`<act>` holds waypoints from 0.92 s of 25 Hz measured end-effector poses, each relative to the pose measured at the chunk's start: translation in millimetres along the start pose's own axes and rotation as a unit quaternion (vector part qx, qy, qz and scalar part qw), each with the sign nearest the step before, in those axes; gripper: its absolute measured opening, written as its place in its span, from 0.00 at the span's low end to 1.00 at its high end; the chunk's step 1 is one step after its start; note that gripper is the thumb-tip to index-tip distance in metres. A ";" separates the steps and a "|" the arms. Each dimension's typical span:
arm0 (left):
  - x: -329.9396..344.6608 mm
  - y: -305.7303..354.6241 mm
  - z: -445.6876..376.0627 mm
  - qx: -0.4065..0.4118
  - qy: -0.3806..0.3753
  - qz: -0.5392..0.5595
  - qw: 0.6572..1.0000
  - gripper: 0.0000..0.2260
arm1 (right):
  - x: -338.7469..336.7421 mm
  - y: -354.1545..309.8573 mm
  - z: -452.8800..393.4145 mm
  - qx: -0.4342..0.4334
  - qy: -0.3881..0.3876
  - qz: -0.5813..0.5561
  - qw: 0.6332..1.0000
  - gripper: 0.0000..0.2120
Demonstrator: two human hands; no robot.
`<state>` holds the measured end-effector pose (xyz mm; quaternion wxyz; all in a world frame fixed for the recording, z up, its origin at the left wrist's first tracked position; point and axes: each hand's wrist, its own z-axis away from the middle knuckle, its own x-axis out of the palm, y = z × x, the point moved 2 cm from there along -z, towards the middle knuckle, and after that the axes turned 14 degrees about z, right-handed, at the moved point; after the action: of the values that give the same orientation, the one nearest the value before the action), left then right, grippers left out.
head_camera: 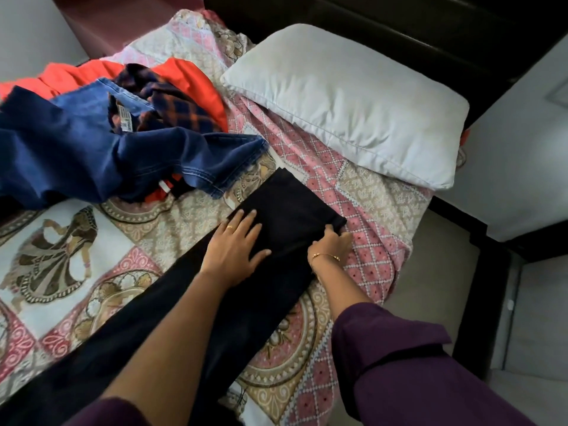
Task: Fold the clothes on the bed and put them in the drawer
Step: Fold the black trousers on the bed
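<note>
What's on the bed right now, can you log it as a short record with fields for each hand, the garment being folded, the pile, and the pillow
left hand: flat, fingers spread, pressing on black trousers
right hand: pinching the trousers' right edge
black trousers: laid long across the patterned bedspread, far end folded over
unfolded pile: blue jeans, plaid shirt, orange garment, far left
pillow: pale, far right

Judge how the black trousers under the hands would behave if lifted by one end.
The black trousers would probably droop: they lie flat and creased over the bedspread. They look fairly heavy for cloth, being long and doubled over. The fold may slip open, since only the left hand presses it and the right hand pinches one corner.
</note>
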<state>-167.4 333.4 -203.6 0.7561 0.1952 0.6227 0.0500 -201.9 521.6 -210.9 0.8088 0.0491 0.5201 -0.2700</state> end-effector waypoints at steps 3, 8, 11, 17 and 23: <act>6.2 -5.1 3.7 -0.169 0.067 0.025 0.983 0.27 | 2.3 -5.1 0.3 0.059 0.049 -0.050 0.996 0.22; -16.6 -2.4 -7.8 -0.255 0.117 0.051 0.959 0.20 | -10.6 3.6 -5.1 0.065 0.119 -0.227 0.964 0.27; -26.5 -13.8 -19.2 -0.230 0.194 0.050 0.952 0.17 | -19.2 -7.8 -8.6 -0.021 0.167 -0.263 0.950 0.24; -7.3 1.4 -20.7 -0.215 0.211 0.031 0.953 0.24 | -12.2 -2.4 -36.0 0.016 0.081 -0.272 0.959 0.22; 43.5 39.2 -18.2 -0.148 0.069 0.016 0.986 0.39 | -11.4 -11.3 -31.6 0.035 0.066 -0.307 0.949 0.19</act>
<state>-168.8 387.5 -232.4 0.7306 0.0875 0.6562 0.1669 -236.8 527.7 -213.1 0.6483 -0.0673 0.5524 -0.5197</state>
